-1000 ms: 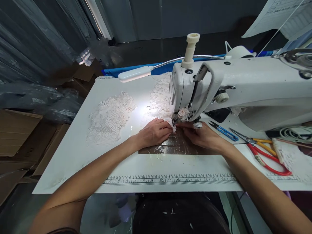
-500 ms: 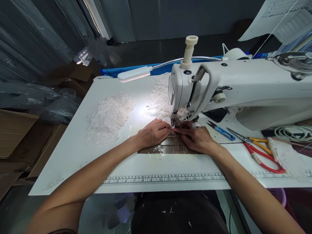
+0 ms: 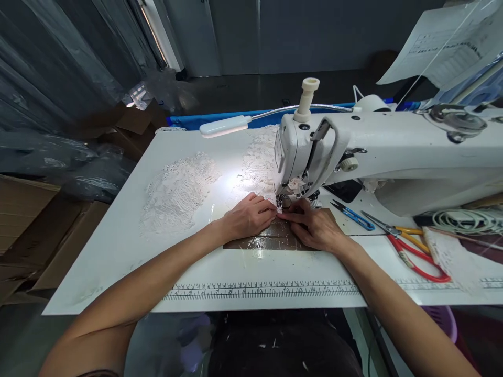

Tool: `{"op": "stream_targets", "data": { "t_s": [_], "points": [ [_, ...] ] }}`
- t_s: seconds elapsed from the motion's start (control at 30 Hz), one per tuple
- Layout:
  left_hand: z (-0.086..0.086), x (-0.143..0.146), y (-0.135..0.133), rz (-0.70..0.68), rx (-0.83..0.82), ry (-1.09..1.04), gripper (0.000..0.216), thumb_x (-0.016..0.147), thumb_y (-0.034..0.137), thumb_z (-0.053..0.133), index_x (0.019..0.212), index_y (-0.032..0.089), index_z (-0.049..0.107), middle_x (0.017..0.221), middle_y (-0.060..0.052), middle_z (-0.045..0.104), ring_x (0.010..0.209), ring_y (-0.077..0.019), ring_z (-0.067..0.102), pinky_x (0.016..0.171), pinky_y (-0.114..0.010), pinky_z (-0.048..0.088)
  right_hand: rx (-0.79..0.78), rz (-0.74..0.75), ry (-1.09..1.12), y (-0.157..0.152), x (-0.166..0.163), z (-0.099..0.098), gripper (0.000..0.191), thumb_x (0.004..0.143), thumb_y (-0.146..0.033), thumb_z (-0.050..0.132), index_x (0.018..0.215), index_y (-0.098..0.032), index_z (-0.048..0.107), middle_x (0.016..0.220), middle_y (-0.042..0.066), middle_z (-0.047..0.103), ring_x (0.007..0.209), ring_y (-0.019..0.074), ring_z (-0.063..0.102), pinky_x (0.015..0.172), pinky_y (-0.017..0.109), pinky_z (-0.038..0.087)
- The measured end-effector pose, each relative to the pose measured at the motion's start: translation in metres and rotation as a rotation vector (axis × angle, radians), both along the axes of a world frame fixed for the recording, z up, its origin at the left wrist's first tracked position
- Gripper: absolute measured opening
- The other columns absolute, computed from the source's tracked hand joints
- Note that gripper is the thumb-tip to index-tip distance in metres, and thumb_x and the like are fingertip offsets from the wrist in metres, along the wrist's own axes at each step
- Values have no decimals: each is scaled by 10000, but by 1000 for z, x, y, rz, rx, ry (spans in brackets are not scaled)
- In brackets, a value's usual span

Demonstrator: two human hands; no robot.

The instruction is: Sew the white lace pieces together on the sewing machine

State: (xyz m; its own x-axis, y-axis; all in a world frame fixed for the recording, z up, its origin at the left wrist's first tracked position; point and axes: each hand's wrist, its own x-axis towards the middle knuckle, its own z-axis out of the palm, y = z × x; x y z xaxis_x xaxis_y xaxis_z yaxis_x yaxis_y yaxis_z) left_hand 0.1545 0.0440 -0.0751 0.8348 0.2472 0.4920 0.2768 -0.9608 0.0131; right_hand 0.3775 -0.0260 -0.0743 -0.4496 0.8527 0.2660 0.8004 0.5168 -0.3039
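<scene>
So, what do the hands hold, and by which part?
Left hand and right hand pinch a white lace piece by its near end, at the presser foot; it is mostly hidden.

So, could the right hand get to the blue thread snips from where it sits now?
Probably yes. The right hand rests at the presser foot, and the blue thread snips lie on the table just to its right, in front of the sewing machine, with nothing between them.
</scene>
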Motion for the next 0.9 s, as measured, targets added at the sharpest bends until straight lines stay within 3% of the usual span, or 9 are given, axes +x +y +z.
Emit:
{"op": "stream_targets", "data": {
  "t_s": [0.37,0.67,0.9],
  "points": [
    [5,-2,-2,7,30,22,162,909,193,495,909,156,653,1004,-59,688,777,-170,571,752,-374,400,-6,4,44,-3,-7,2,393,893,-179,444,1229,-232,641,1121,112,586,940,221,598,753,350,528],
    [4,-6,5,31,-67,65,218,886,262,504,997,162,662,1126,-81,647,862,-210,570,881,-442,381,57,-127,-280,-5,-25,14,346,906,-206,436,1180,-204,647,971,129,633,820,233,572,613,300,403],
    [10,-8,7,72,-141,185,296,927,348,444,1058,181,651,1208,-69,605,902,-214,534,816,-398,350,98,-159,-253,-6,-30,11,334,901,-167,419,1153,-158,638,923,136,637,807,236,570,659,316,394]
  ]
}}
